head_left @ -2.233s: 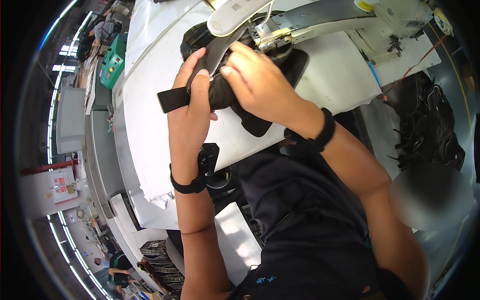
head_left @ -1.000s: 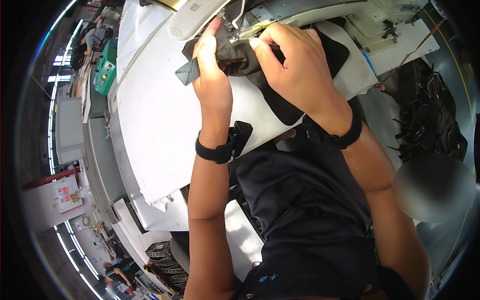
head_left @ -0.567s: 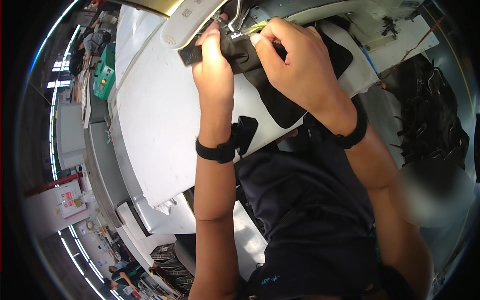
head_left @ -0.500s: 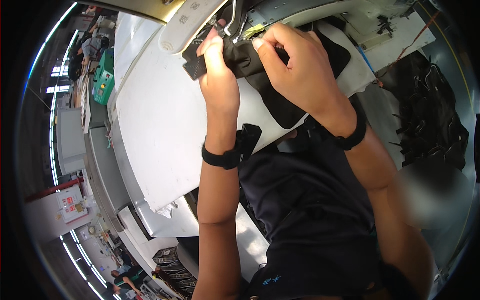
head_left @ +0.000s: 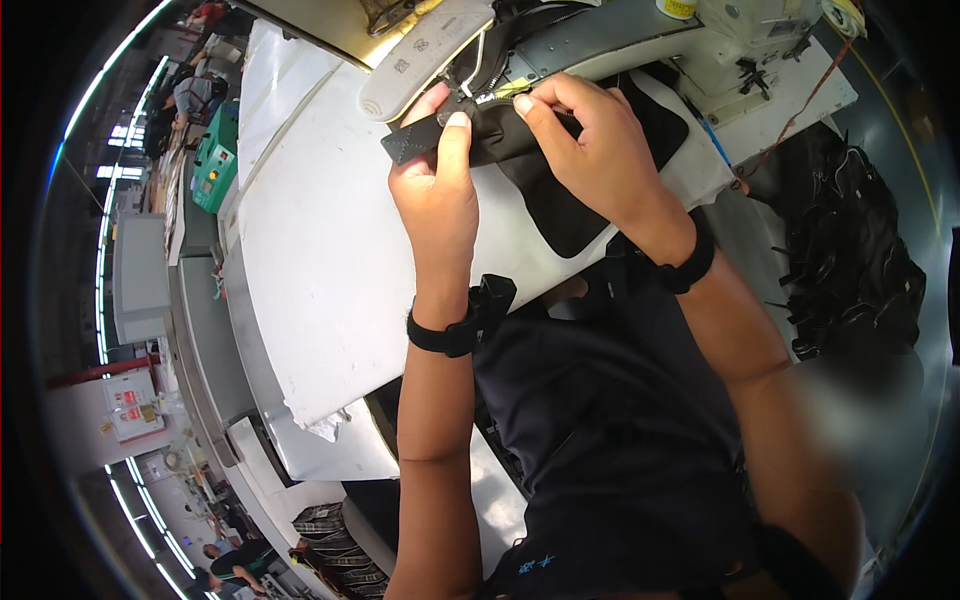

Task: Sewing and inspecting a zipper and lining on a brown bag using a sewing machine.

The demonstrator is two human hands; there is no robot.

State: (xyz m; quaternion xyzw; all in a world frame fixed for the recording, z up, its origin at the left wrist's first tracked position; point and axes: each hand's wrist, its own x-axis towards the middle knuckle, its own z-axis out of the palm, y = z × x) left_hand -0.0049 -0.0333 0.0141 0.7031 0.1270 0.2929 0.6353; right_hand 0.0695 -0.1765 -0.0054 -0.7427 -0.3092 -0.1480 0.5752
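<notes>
Black fabric (head_left: 555, 205) lies under the sewing machine (head_left: 425, 60), its rounded lower part spread over the white table and hanging to the table's near edge. A zipper (head_left: 508, 100) with metal-looking teeth runs along its top, beside the needle area. My left hand (head_left: 435, 205) is closed on the left end of the fabric, thumb on top, and a black dotted tab (head_left: 408, 142) sticks out past the fingers. My right hand (head_left: 605, 150) pinches the zipper edge between thumb and forefinger, right of the needle. The fingertips beneath the cloth are hidden.
The white table (head_left: 310, 250) extends left and toward me. Dark cut pieces (head_left: 850, 240) hang in a heap at the right. A green machine box (head_left: 213, 155) stands at the far left, with co-workers beyond. A thin blue stick (head_left: 712, 140) lies near the machine base.
My left hand has shifted slightly down and turned, so the dotted tab now points left past the fingers. My right hand keeps its pinch. The whole view has moved a little.
</notes>
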